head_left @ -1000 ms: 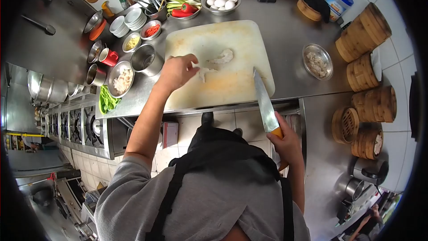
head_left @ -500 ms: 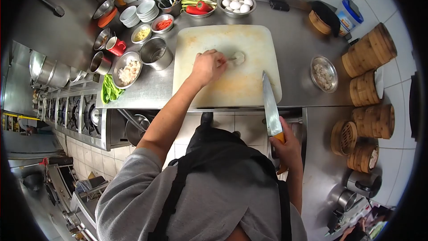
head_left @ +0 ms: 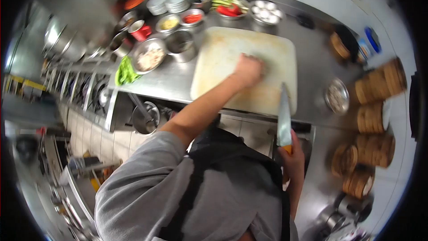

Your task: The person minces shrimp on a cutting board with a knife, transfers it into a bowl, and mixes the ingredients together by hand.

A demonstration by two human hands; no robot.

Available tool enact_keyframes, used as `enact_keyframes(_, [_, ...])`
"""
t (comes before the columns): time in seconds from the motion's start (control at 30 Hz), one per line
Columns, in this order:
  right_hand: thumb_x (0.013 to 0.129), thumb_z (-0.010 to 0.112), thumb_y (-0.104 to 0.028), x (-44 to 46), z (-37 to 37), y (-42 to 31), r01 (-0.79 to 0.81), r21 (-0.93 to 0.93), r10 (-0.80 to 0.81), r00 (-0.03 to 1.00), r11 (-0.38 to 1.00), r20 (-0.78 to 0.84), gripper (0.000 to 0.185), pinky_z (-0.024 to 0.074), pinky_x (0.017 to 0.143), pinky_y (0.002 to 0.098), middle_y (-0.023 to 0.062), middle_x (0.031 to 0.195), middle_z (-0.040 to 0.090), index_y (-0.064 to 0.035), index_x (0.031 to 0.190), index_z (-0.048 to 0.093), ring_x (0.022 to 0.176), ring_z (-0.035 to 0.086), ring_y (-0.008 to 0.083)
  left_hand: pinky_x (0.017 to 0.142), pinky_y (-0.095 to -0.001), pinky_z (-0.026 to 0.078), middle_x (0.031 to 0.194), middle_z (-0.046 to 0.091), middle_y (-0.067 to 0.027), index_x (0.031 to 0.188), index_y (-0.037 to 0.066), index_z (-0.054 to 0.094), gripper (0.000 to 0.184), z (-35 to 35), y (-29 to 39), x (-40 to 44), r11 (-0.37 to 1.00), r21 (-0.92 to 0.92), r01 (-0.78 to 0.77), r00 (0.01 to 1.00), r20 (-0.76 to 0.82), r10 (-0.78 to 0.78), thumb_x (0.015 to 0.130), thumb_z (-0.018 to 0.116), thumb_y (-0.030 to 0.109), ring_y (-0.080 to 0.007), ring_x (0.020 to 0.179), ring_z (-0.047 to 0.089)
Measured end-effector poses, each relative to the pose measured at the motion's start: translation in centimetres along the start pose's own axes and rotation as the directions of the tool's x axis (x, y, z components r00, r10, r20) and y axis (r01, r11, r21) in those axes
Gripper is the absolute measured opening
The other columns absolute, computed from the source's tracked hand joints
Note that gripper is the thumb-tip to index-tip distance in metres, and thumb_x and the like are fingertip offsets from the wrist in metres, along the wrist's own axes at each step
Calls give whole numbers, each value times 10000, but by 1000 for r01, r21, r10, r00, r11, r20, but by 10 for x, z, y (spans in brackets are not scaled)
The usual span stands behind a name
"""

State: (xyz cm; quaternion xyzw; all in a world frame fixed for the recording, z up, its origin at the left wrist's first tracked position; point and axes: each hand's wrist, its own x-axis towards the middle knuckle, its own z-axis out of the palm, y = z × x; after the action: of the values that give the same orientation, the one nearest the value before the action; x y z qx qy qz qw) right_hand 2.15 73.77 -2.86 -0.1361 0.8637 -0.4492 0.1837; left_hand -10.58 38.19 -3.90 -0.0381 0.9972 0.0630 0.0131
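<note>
My left hand (head_left: 249, 69) is over the middle of the white cutting board (head_left: 214, 76), its fingers curled together. Whatever they hold is hidden behind the knuckles and blurred. My right hand (head_left: 292, 158) grips the yellow handle of a broad kitchen knife (head_left: 284, 118). The blade points away from me, its tip over the board's right part. To the right of the board, a metal bowl (head_left: 331, 106) contains pale pieces that look like shrimp. On the left, another metal bowl (head_left: 157, 44) holds pale chopped pieces.
A steel pot (head_left: 180, 47), green leaves (head_left: 126, 71), and small bowls of yellow bits (head_left: 169, 23) and red strips (head_left: 192, 18) stand left. Behind the board are red peppers (head_left: 229, 10) and white eggs (head_left: 266, 12). Bamboo steamers (head_left: 379, 82) line the right side.
The view has turned and shifted, and is more blurred. The pale piece at my left fingertips is now out of sight. My right hand keeps its grip on the knife.
</note>
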Motion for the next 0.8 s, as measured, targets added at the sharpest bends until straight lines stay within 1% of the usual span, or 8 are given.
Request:
enact_keyframes(0.13, [895, 737, -75, 3, 1, -12, 28, 50, -29, 999, 998, 17, 748, 506, 1039, 329, 141, 1387, 670, -76, 1595, 474, 1209, 660, 197, 1023, -492, 441, 1060, 772, -129, 1195, 87, 678, 436, -2, 0, -10, 998, -42, 38, 999, -16, -39, 856, 732, 356, -292, 1071, 728])
enact_keyframes(0.33, [888, 727, -38, 7, -4, -22, -68, 110, 66, 998, 992, 18, 761, 492, 1054, 325, 124, 1397, 661, -48, 1600, 460, 1227, 636, 176, 962, -470, 475, 990, 769, -151, 1174, 60, 683, 375, -25, -23, -33, 914, -386, 125, 992, 33, -122, 892, 698, 306, -297, 961, 739])
enact_keyframes(0.4, [895, 737, -65, 9, -5, -17, -89, 150, 79, 994, 985, 70, 762, 493, 1059, 332, 138, 1414, 658, -38, 1601, 452, 1237, 643, 192, 858, -446, 531, 956, 760, -154, 1144, 35, 700, 375, -18, -40, -37, 726, -686, 47, 996, -20, -84, 867, 716, 288, -292, 894, 729])
enact_keyframes(0.47, [897, 762, -113, 12, -9, -2, 5, 3, -5, 999, 1000, 39, 774, 505, 1047, 347, 164, 1419, 656, -79, 1606, 455, 1237, 665, 236, 785, -422, 556, 941, 751, -155, 1120, 29, 714, 402, -4, -59, -36, 474, -880, -31, 1000, -29, 12, 824, 756, 298, -271, 875, 720])
enact_keyframes(0.5, [895, 768, -125, 12, -9, -7, -9, -27, 10, 999, 1000, 40, 778, 507, 1044, 351, 168, 1416, 657, -98, 1608, 457, 1237, 670, 249, 799, -420, 556, 971, 759, -147, 1141, 55, 723, 426, -11, -66, -40, 607, -795, 5, 999, 23, 22, 823, 760, 336, -295, 879, 730])
enact_keyframes(0.57, [893, 777, -137, 11, -10, -15, -54, -21, 55, 998, 998, 31, 782, 505, 1049, 361, 168, 1409, 658, -129, 1608, 462, 1244, 670, 268, 910, -453, 524, 1073, 764, -108, 1154, 110, 747, 401, -26, -67, -52, 939, -339, 63, 997, -27, -77, 863, 743, 388, -342, 1003, 714])
enact_keyframes(0.63, [890, 782, -152, 13, -11, -19, -32, -13, 33, 999, 999, 28, 782, 508, 1056, 379, 167, 1414, 658, -135, 1605, 466, 1260, 668, 291, 990, -478, 476, 1111, 751, -95, 1156, 114, 750, 406, -27, -71, -58, 956, -267, 123, 992, 13, -124, 861, 757, 392, -309, 1106, 690])
enact_keyframes(0.8, [893, 784, -255, 14, -9, -13, -114, -100, 115, 993, 988, 1, 757, 532, 1010, 406, 179, 1390, 673, -154, 1584, 492, 1228, 683, 352, 1001, -500, 446, 1134, 739, -98, 1150, 136, 753, 391, -20, -70, -63, 954, -274, 117, 992, -8, -124, 858, 754, 396, -294, 1141, 680])
